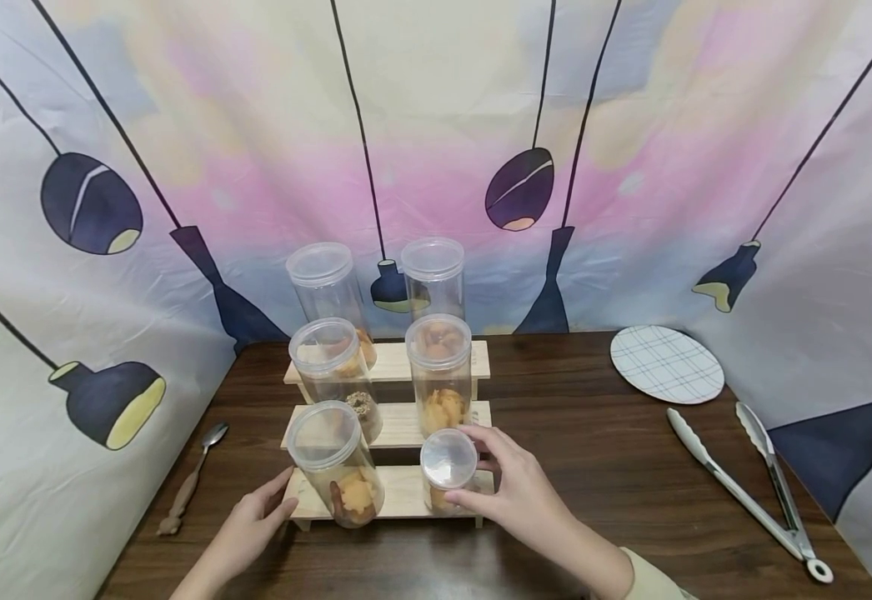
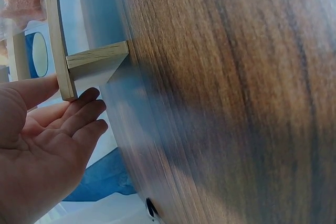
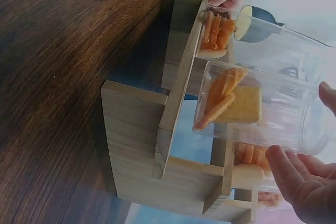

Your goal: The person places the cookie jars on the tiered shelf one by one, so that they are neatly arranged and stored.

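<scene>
At the right of the lowest step of the wooden stand (image 1: 406, 492), my right hand (image 1: 514, 492) grips a clear lidded jar (image 1: 448, 460) near its top, thumb and fingers on opposite sides. In the right wrist view, this jar holds orange-brown pieces and a yellow block (image 3: 245, 104); its base is close over the step's board. My left hand (image 1: 252, 517) holds the left end of the lowest step, thumb above and fingertips below in the left wrist view. Beside it on that step stands a taller clear jar (image 1: 338, 462) with baked pieces inside.
Lidded jars of baked goods stand on the middle and top steps, including one jar (image 1: 439, 375) behind my right hand. A spoon (image 1: 192, 483) lies at left. At right are open tongs (image 1: 754, 500) and a checked plate (image 1: 667, 365). A printed cloth (image 1: 451, 125) hangs behind.
</scene>
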Demonstrator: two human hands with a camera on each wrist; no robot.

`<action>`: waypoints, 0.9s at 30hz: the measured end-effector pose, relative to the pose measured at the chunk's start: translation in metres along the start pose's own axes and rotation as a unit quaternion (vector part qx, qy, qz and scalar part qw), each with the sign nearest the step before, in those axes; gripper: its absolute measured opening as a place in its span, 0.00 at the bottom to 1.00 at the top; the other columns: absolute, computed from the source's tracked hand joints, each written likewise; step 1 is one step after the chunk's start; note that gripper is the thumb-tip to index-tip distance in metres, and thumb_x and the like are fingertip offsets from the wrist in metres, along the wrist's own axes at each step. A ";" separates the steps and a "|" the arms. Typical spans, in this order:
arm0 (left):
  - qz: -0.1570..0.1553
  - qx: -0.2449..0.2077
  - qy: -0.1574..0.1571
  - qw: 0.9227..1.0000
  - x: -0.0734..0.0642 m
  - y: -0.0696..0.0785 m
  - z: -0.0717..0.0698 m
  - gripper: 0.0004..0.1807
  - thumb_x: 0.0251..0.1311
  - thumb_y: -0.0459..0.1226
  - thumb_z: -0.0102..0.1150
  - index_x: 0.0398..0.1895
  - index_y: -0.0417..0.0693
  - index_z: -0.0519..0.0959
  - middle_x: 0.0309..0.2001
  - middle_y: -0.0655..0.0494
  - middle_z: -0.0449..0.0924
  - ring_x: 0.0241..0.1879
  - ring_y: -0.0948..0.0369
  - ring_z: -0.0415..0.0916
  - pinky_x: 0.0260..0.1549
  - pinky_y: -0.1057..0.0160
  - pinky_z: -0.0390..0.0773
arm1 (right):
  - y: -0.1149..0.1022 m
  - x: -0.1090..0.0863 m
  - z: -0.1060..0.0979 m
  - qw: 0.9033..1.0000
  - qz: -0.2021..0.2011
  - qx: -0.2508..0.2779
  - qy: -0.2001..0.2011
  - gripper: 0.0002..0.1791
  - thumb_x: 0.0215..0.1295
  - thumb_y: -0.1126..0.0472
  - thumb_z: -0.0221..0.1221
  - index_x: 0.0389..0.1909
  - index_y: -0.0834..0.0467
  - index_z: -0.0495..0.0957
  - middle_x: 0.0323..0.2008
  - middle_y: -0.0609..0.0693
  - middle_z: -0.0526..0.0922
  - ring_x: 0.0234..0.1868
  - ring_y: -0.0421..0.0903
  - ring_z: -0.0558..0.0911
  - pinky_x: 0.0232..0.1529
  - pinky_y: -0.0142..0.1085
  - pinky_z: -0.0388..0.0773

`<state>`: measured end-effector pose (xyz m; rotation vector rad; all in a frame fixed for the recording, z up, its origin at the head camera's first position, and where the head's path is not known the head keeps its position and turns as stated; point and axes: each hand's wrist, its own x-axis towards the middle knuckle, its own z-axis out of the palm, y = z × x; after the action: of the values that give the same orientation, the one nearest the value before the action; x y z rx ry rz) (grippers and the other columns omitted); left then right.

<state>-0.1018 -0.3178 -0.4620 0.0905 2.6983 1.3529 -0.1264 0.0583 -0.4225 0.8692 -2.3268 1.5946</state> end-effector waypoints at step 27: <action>-0.001 0.020 0.004 1.000 0.000 0.002 0.001 0.30 0.70 0.37 0.52 0.67 0.24 0.59 0.64 0.30 0.62 0.61 0.42 0.65 0.53 0.53 0.73 | 0.007 0.000 -0.010 0.998 0.028 -0.050 0.008 0.31 0.60 0.48 0.67 0.61 0.52 0.69 0.55 0.42 0.75 0.52 0.42 0.77 0.48 0.38 0.78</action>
<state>-0.1022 -0.3158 -0.4608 0.0858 2.7316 1.3029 -0.1322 0.0694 -0.4242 0.7735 -2.4163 1.4859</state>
